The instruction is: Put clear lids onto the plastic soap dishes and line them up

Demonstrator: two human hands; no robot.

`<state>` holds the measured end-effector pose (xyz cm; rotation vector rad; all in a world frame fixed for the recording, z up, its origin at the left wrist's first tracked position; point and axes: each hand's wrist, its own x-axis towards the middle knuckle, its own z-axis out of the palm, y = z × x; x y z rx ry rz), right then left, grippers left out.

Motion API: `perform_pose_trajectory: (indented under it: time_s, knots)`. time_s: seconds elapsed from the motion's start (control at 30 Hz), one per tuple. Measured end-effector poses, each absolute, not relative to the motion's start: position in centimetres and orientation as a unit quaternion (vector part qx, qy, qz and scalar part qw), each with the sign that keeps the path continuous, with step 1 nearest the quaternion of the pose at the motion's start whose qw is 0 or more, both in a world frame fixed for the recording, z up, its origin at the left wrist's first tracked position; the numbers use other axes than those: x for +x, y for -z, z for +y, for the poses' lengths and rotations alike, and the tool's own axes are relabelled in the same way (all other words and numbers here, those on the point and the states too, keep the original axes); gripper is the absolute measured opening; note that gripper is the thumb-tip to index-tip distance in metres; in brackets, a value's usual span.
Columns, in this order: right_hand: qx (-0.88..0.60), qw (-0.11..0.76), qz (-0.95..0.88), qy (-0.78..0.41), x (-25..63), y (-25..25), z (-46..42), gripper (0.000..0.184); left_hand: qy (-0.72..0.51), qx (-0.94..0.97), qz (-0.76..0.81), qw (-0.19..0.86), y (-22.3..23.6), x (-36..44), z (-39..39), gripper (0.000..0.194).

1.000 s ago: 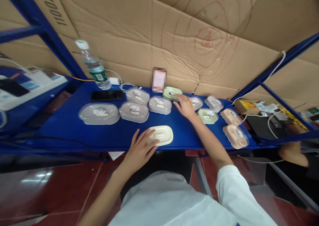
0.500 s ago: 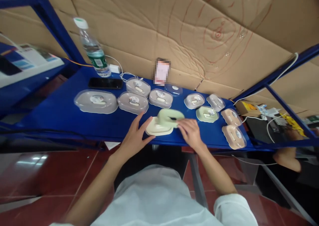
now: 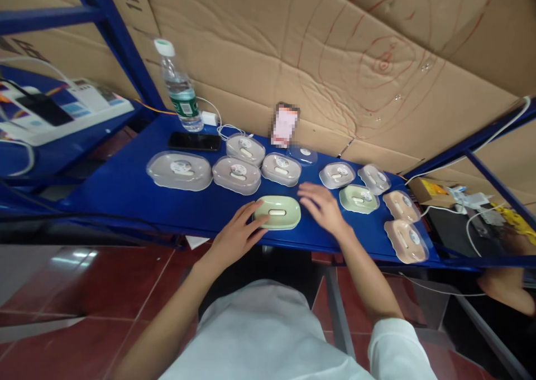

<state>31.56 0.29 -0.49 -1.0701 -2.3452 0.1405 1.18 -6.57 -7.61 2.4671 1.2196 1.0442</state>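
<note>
A pale green oval plastic box (image 3: pixel 287 219) with a small whitish oblong piece at the middle of its top lies near the table's front edge. My left hand (image 3: pixel 242 228) grips its left end, thumb at the front and fingers at the back. Just right of the box, my right hand (image 3: pixel 323 206) hovers with fingers apart and slightly bent, holding nothing. Behind the hands stand similar boxes under clear covers: a greyish one (image 3: pixel 237 174), another greyish one (image 3: pixel 281 169) and, to the right, a green one (image 3: pixel 359 198).
More covered boxes line the blue table (image 3: pixel 113 193), with two peach ones (image 3: pixel 405 240) at the right. A water bottle (image 3: pixel 184 104), a black phone (image 3: pixel 195 141) and a white cable stand back left. A blurred-screen phone (image 3: pixel 285 124) leans on the cardboard wall (image 3: pixel 234 51). Another person's arm (image 3: pixel 508 288) shows at right.
The green top piece, tilted in my right hand before, now lies level over the cream base. My right hand has let go and moved off it. The camera view has shifted slightly.
</note>
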Motion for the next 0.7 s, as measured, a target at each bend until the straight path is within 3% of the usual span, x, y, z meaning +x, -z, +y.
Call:
perform_pose_trajectory:
  time_s: [0.07, 0.13, 0.2, 0.47, 0.57, 0.7]
  knots:
    - [-0.500, 0.236, -0.833, -0.025, 32.8, -0.4, 5.4, 0.038, -0.353, 0.833, 0.415, 0.099, 7.4, 1.3, -6.6, 0.029]
    - [-0.583, 0.129, -0.802, -0.016, 33.4, -0.9, 10.5, 0.053, -0.352, 0.831, 0.420, 0.100, 7.3, 1.3, -6.7, 0.029]
    - [-0.603, 0.082, -0.793, -0.021, 33.4, -0.6, 14.5, 0.067, -0.347, 0.831, 0.423, 0.102, 7.2, 1.3, -6.8, 0.029]
    - [-0.581, 0.041, -0.812, -0.028, 34.0, 1.5, 18.4, 0.087, -0.343, 0.833, 0.423, 0.098, 7.1, 1.3, -7.0, 0.029]
    - [-0.570, 0.047, -0.819, -0.042, 34.4, 1.2, 18.7, 0.087, -0.339, 0.834, 0.425, 0.096, 6.9, 1.3, -6.9, 0.029]
    - [-0.540, 0.068, -0.837, -0.052, 34.6, -0.3, 19.2, 0.066, -0.336, 0.834, 0.426, 0.100, 6.8, 1.3, -6.9, 0.030]
